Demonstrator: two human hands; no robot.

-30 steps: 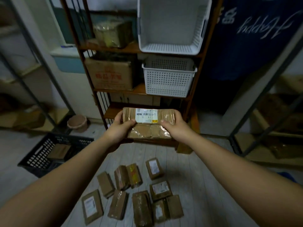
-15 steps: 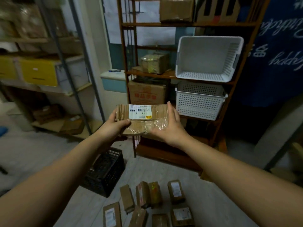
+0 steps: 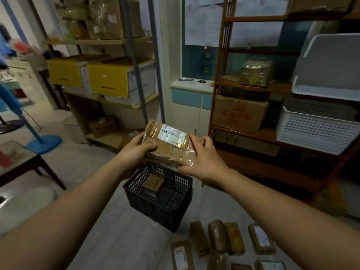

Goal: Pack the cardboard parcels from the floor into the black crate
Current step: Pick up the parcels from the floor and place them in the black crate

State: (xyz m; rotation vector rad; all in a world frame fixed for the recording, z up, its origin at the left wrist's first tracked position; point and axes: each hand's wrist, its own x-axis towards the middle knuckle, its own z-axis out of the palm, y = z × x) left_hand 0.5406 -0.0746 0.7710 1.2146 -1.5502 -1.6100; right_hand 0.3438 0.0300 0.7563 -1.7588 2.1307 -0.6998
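I hold a flat cardboard parcel (image 3: 171, 145) wrapped in clear tape, with a white label on top, in the air just above the far rim of the black crate (image 3: 161, 203). My left hand (image 3: 134, 151) grips its left end and my right hand (image 3: 202, 158) grips its right end. The crate stands on the floor and has one brown parcel (image 3: 153, 183) lying inside it. Several more cardboard parcels (image 3: 224, 244) lie on the floor at the lower right.
A wooden shelf unit (image 3: 253, 137) with a carton and white baskets (image 3: 315, 129) stands to the right. A metal rack with yellow boxes (image 3: 109, 80) stands behind the crate. A dark low table (image 3: 21, 168) and a blue fan base (image 3: 44, 143) are at the left.
My view has swung left, so the crate now lies in the middle below my hands. The parcel has moved over the crate and tilted slightly, still held by both hands.
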